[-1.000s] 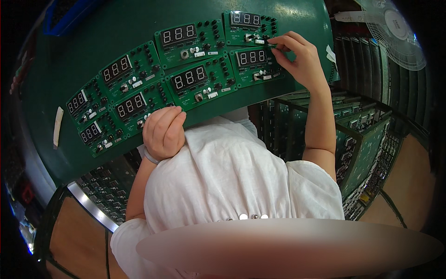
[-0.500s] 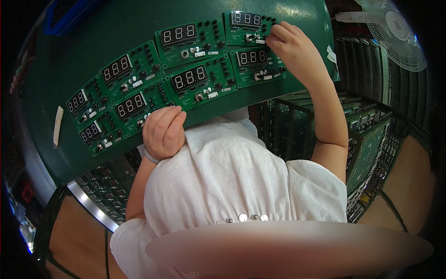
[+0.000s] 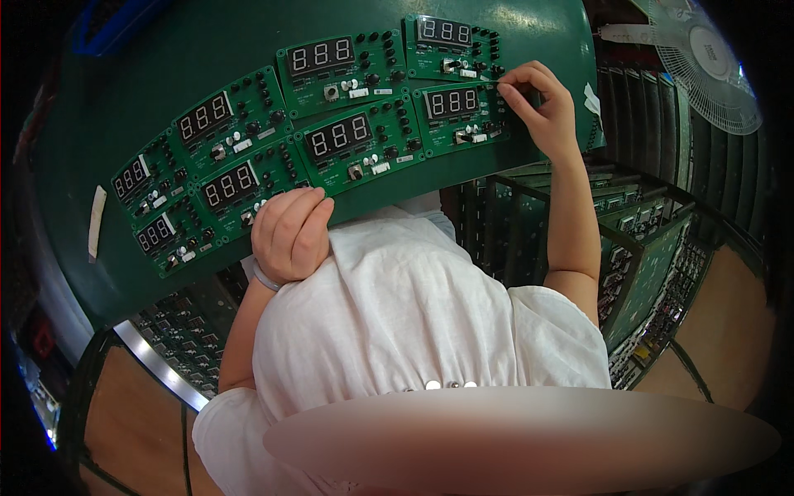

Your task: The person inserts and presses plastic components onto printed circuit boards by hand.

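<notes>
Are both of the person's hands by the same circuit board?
No, the right hand is by the rightmost boards, while the left hand is beside a board farther left.

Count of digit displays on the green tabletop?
8. Far row, left to right: first display, second display, third display, fourth display. Near row, left to right: fifth display, sixth display, seventh display, eighth display. None of these is covered.

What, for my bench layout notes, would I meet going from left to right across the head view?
Pale strip → front row's leftmost circuit board → left hand → right hand → white scrap at the table's right edge → white fan.
</notes>
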The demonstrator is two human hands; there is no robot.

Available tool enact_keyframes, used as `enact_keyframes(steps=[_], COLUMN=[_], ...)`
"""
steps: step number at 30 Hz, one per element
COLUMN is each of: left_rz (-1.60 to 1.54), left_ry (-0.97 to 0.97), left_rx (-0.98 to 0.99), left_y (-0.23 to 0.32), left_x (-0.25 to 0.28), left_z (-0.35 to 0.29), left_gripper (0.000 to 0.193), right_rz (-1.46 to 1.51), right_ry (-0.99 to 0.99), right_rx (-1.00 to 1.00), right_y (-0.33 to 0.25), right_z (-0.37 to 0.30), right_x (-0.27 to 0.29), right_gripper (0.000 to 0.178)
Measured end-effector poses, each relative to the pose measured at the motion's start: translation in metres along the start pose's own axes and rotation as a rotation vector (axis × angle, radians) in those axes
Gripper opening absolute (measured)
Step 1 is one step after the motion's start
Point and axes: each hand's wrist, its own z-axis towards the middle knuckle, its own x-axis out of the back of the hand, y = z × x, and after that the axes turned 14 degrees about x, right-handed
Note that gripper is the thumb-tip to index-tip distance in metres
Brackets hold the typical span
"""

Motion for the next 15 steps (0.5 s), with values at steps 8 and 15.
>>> enact_keyframes(steps=[8, 15], left_rz=[-0.003, 0.005], left_ry=[-0.013, -0.022], left_rx=[0.003, 0.005], left_y=[0.000, 0.000], left_x=[0.001, 0.002], left_z=[0.000, 0.000], left_gripper=[0.033, 0.032], right_rz=[0.021, -0.341], right_ry=[0.030, -0.085], right_rx=[0.027, 0.174], right_y=[0.002, -0.022], right_z=[-0.004, 0.007], right_x=[-0.006, -0.002], right_gripper=[0.007, 0.013])
